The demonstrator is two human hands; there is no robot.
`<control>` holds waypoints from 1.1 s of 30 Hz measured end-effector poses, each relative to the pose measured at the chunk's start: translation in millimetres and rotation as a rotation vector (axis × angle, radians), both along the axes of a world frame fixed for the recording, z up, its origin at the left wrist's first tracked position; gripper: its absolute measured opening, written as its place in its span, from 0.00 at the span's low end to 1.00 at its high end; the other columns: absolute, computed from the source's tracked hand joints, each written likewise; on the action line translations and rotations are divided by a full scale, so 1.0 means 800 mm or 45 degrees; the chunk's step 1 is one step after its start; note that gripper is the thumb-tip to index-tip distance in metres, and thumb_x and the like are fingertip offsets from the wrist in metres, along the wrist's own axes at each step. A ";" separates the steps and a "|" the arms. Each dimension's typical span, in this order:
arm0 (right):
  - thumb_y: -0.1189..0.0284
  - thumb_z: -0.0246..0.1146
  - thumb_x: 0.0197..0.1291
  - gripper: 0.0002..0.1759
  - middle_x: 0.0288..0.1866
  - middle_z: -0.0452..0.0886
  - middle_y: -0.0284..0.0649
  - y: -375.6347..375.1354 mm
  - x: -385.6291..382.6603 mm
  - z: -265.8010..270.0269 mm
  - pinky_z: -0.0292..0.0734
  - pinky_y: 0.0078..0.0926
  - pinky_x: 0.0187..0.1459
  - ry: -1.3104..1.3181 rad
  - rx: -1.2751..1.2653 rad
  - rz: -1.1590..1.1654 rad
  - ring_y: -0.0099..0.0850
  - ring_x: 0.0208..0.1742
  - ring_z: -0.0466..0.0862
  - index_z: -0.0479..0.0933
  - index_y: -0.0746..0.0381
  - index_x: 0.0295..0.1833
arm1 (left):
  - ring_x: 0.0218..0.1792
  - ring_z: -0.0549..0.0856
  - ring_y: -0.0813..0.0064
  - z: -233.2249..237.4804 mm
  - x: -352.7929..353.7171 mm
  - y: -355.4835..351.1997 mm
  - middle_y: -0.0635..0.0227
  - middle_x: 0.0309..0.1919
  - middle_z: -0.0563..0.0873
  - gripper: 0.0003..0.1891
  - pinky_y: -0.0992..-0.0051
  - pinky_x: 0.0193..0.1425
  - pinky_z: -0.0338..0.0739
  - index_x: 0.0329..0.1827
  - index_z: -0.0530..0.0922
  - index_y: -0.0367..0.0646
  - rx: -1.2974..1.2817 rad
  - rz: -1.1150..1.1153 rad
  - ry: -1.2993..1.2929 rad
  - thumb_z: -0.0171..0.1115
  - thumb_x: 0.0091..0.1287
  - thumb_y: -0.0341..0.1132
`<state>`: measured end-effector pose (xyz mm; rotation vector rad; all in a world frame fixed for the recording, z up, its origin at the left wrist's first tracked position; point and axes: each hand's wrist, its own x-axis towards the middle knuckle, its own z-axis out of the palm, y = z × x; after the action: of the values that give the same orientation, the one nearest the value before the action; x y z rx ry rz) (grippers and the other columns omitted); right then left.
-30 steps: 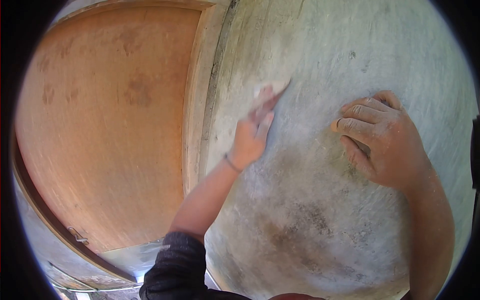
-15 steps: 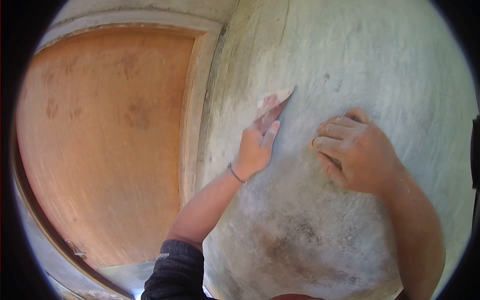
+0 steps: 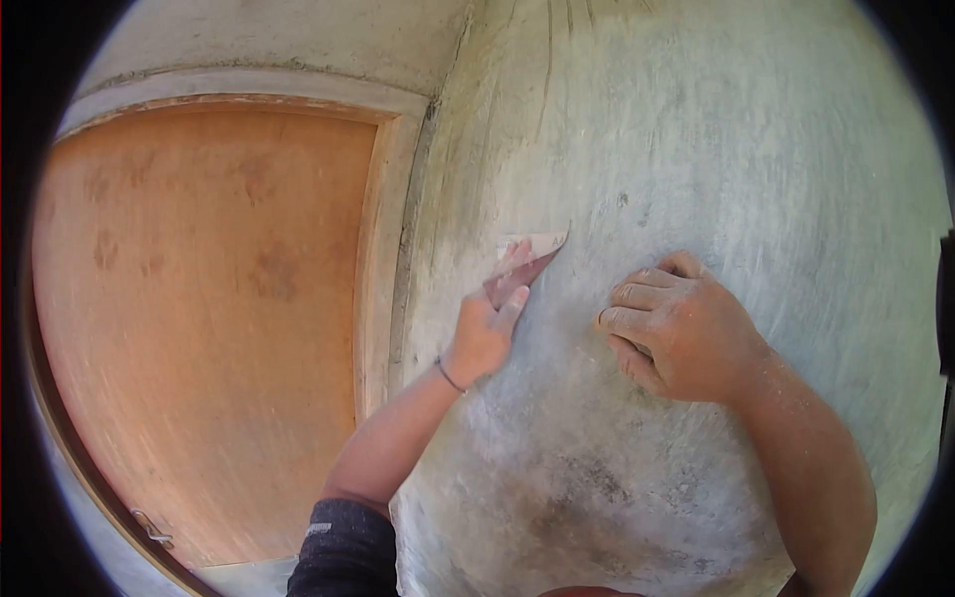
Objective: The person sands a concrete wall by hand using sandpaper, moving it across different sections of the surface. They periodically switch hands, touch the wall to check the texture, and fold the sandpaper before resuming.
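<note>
My left hand (image 3: 487, 323) presses a folded sheet of sandpaper (image 3: 527, 267), pale on one side and reddish brown on the other, against the greenish-grey wall (image 3: 637, 129). A dark band circles that wrist. To its right, my right hand (image 3: 676, 328) rests on the wall with fingers bent and closed together. A ring shows on one finger. Whatever those fingers may hold is hidden. Below both hands the wall has dark, blotchy stains.
An orange-brown wooden door (image 3: 209, 328) with smudges and a metal handle (image 3: 152, 529) stands at the left. Its pale frame (image 3: 383, 249) meets the wall in a cracked corner.
Both hands appear slightly lower and further left in the view. The door frame and wall marks have also shifted downward, so the camera has tilted. The left hand still holds the sandpaper.
</note>
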<state>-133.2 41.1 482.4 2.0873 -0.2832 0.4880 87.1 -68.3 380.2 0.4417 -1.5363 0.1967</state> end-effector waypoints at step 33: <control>0.65 0.58 0.58 0.10 0.37 0.82 0.34 0.007 -0.004 -0.003 0.67 0.33 0.57 0.105 0.124 -0.165 0.29 0.48 0.79 0.81 0.56 0.39 | 0.57 0.76 0.44 0.214 0.008 -0.009 0.46 0.56 0.77 0.23 0.65 0.61 0.71 0.64 0.70 0.40 -0.126 0.442 0.023 0.50 0.70 0.42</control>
<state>-136.5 46.8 480.2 2.1615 -0.3983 0.3153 93.4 -75.4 551.7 0.6281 -1.4173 0.5341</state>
